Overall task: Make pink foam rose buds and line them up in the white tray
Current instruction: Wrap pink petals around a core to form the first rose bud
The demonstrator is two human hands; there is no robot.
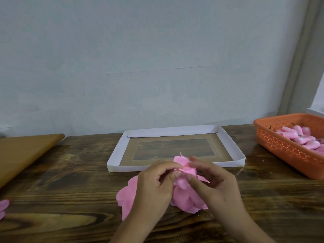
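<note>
A pink foam bud (184, 170) is pinched between both hands just above the bench (70, 190); the left hand (154, 188) curls its fingertips on the bud's left side and the right hand (215, 183) grips its right. Loose pink petals (126, 197) lie beneath. The white tray (226, 139), with no buds in it, sits just beyond the hands, straight ahead. An orange basket (280, 144) of pink pieces stands far right.

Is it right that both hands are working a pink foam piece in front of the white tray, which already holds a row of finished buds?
Not quite. The head view shows the white tray holding no buds at all. The rest stands: the left hand and right hand both pinch a pink foam piece in front of it.
</note>
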